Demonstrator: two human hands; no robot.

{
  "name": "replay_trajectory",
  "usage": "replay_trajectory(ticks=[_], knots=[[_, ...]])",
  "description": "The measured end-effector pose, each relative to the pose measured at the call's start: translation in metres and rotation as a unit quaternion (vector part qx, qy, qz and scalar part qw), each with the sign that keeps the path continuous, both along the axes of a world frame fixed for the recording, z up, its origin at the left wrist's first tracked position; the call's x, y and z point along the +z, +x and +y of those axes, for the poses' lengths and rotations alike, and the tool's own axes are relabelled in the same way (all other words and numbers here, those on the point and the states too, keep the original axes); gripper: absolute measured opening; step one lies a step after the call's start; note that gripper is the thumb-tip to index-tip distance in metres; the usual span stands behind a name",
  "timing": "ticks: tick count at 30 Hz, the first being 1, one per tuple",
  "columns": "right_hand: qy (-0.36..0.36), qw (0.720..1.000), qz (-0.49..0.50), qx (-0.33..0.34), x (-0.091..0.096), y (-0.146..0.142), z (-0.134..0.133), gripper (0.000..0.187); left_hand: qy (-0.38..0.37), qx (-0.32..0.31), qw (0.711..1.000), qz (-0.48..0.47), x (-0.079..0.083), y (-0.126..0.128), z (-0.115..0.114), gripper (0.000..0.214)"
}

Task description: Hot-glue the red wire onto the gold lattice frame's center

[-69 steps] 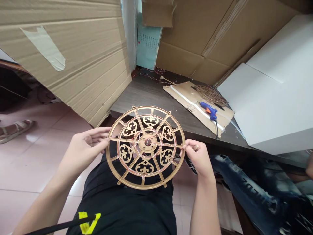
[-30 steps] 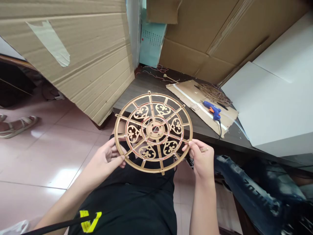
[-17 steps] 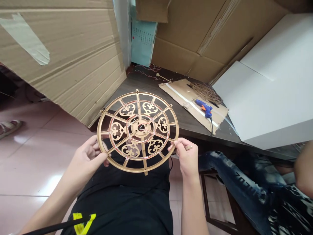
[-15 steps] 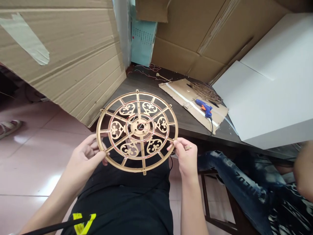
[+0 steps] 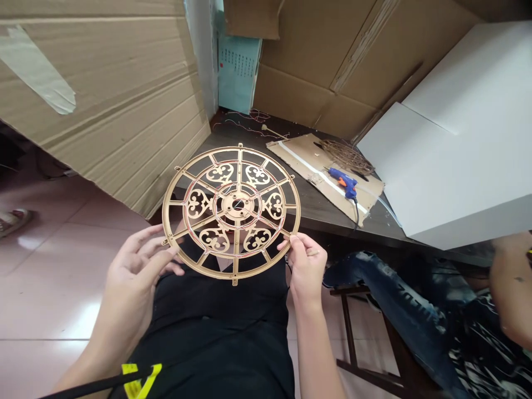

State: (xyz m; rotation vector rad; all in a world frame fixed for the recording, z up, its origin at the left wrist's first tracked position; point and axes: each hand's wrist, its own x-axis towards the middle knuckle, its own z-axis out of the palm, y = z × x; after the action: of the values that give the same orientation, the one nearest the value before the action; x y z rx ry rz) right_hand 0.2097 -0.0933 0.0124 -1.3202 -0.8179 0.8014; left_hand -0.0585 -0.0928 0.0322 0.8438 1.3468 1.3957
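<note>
- The fingers of the right hand (image 5: 306,260) are clamped on the rim of the golden round frame (image 5: 248,206); we suppose this edge hold spares the thin wires (image 5: 248,256).
- At the left hand (image 5: 135,266) the fingers spread about the other side; we cannot tell if they grip.
- We see the frame above the lap (image 5: 220,310), perhaps for easy viewing.
- On the counter (image 5: 316,208), a cardboard sheet (image 5: 307,147) lies under the glue gun (image 5: 344,182), probably as protection.

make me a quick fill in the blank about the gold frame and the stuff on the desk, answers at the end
1. The round gold frame has ____ heart-shaped ornaments around its center.
2. The right hand pinches the frame's rim between its ____ and fingers.
3. The glue gun is mostly ____, with an orange trigger.
4. It lies on a flat piece of ____ on the dark desk.

Missing words: six; thumb; blue; cardboard
</note>
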Motion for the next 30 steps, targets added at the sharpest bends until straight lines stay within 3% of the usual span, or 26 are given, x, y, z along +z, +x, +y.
replay_trajectory(ticks=[7,9,30], knots=[[0.023,1.0,0.015,-0.011,-0.006,-0.016,-0.003,0.032,-0.059,-0.145,0.988,-0.016,-0.016,0.031,-0.028,0.061],[0.026,0.999,0.017,-0.005,-0.007,-0.022,-0.006,0.031,-0.068,-0.159,0.985,-0.014,-0.017,0.035,-0.03,0.061],[0.035,0.993,0.053,0.101,-0.002,-0.034,-0.013,0.023,-0.118,-0.074,0.989,-0.059,-0.02,0.022,-0.019,0.04]])
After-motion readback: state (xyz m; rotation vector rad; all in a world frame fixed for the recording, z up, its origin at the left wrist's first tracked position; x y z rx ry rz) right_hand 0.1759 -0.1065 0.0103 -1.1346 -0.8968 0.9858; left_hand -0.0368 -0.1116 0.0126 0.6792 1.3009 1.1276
